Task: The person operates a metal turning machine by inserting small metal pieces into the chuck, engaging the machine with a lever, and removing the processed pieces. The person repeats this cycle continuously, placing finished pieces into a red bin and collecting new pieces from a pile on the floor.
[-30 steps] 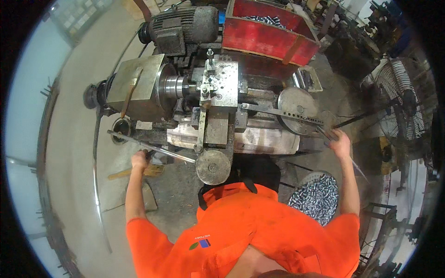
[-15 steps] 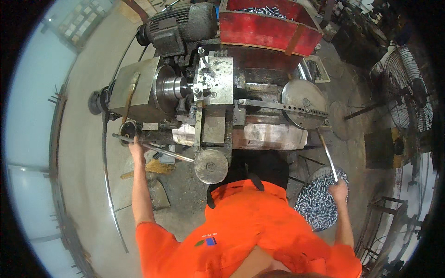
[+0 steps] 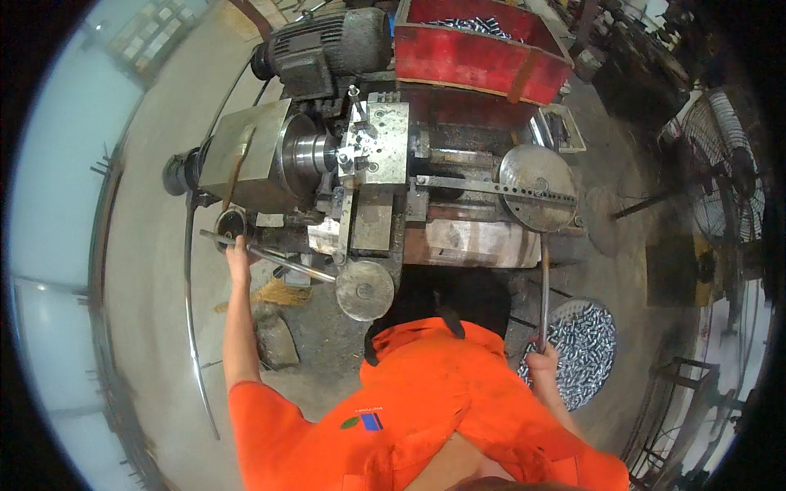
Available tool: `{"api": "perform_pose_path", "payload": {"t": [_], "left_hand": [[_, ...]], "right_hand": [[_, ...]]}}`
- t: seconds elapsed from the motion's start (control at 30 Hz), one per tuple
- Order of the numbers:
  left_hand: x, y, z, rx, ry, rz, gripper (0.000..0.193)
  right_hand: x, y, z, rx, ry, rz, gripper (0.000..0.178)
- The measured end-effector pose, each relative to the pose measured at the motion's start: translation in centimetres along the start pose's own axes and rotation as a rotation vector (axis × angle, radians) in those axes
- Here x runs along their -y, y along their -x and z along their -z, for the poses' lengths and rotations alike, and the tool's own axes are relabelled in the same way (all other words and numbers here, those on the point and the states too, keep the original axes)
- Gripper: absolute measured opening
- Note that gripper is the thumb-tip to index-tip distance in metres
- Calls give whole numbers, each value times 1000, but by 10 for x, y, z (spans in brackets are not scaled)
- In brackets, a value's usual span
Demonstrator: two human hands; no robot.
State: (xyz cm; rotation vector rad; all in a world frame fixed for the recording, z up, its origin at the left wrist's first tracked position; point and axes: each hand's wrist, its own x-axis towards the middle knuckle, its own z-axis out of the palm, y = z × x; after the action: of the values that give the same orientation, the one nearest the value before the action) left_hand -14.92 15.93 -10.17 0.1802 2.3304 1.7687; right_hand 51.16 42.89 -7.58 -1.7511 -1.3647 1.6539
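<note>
My left hand (image 3: 238, 255) is closed round a metal lever bar (image 3: 299, 268), which runs to a round steel disc (image 3: 365, 290) at the front of a small lathe. My right hand (image 3: 543, 362) grips the lower end of a second lever, a steel handle (image 3: 546, 286) hanging almost straight toward me from a larger disc (image 3: 538, 186). A drilled flat link bar (image 3: 483, 186) joins that larger disc to the tool slide (image 3: 383, 143). Left of the slide is the shiny spindle chuck (image 3: 309, 153), close to the tool post (image 3: 347, 155). Any workpiece there is too small to make out.
A red bin (image 3: 475, 57) of small metal parts stands behind the lathe, beside the motor (image 3: 344, 42). A round basket (image 3: 594, 348) of shiny metal parts is near my right arm. A broom head (image 3: 282, 293) lies on the floor; a fan (image 3: 725, 159) stands right.
My right hand has moved left, swinging its lever from a slant to nearly straight. The tool slide sits slightly closer to the chuck. My left hand keeps its grip, and the view has shifted a little.
</note>
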Motion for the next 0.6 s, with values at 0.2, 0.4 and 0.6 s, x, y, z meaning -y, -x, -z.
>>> {"api": "perform_pose_path", "payload": {"t": [0.2,0.4,0.6], "left_hand": [[-17,4,0,-66,-110,158,48],[-31,18,-15,-24,-70,191,44],[-27,28,9,136,117,222,54]], "right_hand": [[14,-26,48,-68,307,148,35],[56,-160,174,-490,1381,526,39],[106,-196,140,-837,1338,589,68]]}}
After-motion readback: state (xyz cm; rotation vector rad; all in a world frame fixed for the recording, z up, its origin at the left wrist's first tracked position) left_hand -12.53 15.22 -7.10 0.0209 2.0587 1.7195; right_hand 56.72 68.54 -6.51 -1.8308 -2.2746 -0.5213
